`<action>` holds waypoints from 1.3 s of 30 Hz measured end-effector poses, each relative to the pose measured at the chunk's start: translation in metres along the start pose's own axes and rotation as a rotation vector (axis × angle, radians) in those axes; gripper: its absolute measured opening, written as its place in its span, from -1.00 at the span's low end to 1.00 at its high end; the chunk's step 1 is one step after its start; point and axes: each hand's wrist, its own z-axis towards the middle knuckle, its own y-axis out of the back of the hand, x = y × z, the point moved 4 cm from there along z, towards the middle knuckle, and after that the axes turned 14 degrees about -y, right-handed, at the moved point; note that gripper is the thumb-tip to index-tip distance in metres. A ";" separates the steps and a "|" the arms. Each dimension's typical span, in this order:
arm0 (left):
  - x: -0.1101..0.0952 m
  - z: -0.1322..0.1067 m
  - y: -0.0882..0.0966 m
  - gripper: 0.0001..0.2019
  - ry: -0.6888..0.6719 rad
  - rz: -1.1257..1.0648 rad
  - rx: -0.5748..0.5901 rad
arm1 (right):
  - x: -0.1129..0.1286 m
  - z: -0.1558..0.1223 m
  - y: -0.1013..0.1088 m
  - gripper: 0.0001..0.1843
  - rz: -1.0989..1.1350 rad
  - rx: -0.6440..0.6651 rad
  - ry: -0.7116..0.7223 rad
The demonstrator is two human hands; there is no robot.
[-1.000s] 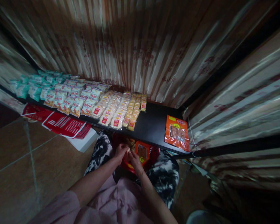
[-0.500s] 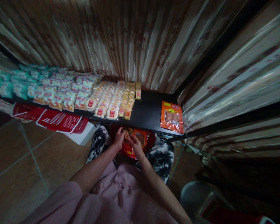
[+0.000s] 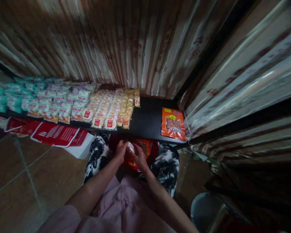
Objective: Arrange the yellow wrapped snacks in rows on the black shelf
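Note:
Between my knees, my left hand (image 3: pixel 121 150) and my right hand (image 3: pixel 140 157) pinch a small shiny wrapped snack packet (image 3: pixel 130 147) from either side. Its wrapper glints, and the print on it is too blurred to read. Beneath the hands is a red basket (image 3: pixel 155 150), partly hidden by my arms and the shelf edge. An orange snack bag (image 3: pixel 145 145) shows inside it. On the black shelf (image 3: pixel 147 120) just ahead, rows of yellow-wrapped snacks (image 3: pixel 126 117) and clear-wrapped round white crackers (image 3: pixel 110 120) lie side by side.
White-and-blue snack bags (image 3: pixel 64 111) and teal bags (image 3: pixel 14 102) fill the shelf's left. A flat orange bag (image 3: pixel 173 123) lies at its right end. Red baskets (image 3: pixel 55 133) and a white box (image 3: pixel 80 147) sit below. Behind hangs a striped curtain (image 3: pixel 135 48).
The packet in my hands has turned, from a brownish look to a bright, shiny side. Both hands sit slightly lower in view. The view has shifted a little, moving the shelf left and down.

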 end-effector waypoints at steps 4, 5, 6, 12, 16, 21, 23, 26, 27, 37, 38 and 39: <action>0.004 -0.002 -0.002 -0.68 0.018 0.018 -0.004 | 0.005 0.000 0.004 -0.57 -0.027 -0.026 0.035; 0.004 -0.002 -0.002 -0.70 0.024 0.019 0.007 | 0.006 0.000 0.004 -0.58 -0.022 -0.033 0.039; 0.003 -0.001 0.000 -0.71 0.029 0.021 0.018 | 0.007 0.000 0.004 -0.58 -0.014 -0.038 0.043; -0.002 0.002 0.014 -0.66 0.042 0.043 0.030 | 0.010 -0.003 -0.007 -0.57 0.044 -0.018 0.044; -0.004 0.002 0.016 -0.68 0.036 0.033 0.035 | 0.012 -0.006 -0.008 -0.61 0.127 0.002 0.003; -0.008 -0.002 0.012 -0.71 0.005 -0.008 0.040 | 0.017 -0.010 0.001 -0.59 0.208 0.004 -0.030; -0.010 -0.005 0.010 -0.71 -0.005 0.002 0.035 | 0.019 -0.012 0.005 -0.61 0.201 -0.020 -0.009; -0.010 -0.010 0.006 -0.67 -0.009 0.023 0.065 | 0.019 -0.015 0.009 -0.62 0.195 -0.050 0.008; -0.009 -0.011 0.005 -0.65 -0.013 0.028 0.074 | 0.019 -0.016 0.010 -0.63 0.194 -0.055 0.010; -0.017 -0.011 0.005 -0.73 -0.035 0.074 0.051 | 0.041 -0.029 0.015 -0.64 0.144 0.009 0.046; -0.021 -0.012 0.004 -0.75 -0.039 0.072 0.047 | 0.042 -0.030 0.015 -0.62 0.165 0.007 0.034; -0.025 -0.012 0.004 -0.76 -0.044 0.066 0.043 | 0.043 -0.031 0.016 -0.59 0.192 -0.002 0.015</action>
